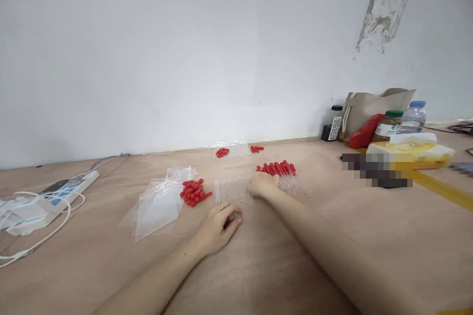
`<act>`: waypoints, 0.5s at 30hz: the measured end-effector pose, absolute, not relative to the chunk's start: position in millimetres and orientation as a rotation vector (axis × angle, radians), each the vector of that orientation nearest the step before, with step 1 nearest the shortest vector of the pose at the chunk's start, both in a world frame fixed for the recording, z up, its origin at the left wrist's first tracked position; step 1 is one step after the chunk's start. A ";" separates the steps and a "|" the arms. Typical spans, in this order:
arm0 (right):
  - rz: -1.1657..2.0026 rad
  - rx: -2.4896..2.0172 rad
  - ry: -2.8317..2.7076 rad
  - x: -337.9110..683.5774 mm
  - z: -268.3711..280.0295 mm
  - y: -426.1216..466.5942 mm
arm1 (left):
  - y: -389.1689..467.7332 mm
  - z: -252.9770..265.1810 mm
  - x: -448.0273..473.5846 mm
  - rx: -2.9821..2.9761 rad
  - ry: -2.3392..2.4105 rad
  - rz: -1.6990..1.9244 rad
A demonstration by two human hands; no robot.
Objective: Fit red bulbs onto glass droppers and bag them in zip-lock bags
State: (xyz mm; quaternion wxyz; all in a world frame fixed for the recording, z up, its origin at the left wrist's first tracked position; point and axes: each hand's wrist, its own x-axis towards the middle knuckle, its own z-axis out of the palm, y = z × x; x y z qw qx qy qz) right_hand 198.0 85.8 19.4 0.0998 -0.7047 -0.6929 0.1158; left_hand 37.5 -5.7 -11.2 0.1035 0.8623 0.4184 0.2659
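Tubes (232, 190), clear: row on worktop (244, 275), just beyond left hand (220, 229), beside right hand (263, 184). Presumably light, stiff, slick, breakable; best gripped mid-length. Left hand: loosely curled, tips apart. Right hand: grip hidden, cannot tell.

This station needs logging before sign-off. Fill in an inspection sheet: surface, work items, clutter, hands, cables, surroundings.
Surface: brown table, yellow tape at right.
Work items: bare tubes in a row; red-topped tubes to their right; red bulbs piled left; clear bags farther left.
Clutter: tan bag, green-lidded jar, tissue pack, right.
Hands: left loosely curled near bare tubes; right at their right end, fingertips hidden.
Cables: white cable by power strip, left.
Surroundings: white wall, damaged patch.
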 end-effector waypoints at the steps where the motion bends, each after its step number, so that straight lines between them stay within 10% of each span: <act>1: 0.371 -2.098 -2.050 196.9 21.0 87.3 | -5.6 -12.0 37.8 2.545 1.232 0.785; 15: 0.531 -2.064 -2.083 200.4 32.7 92.1 | 60.8 44.1 -23.5 2.143 2.307 0.808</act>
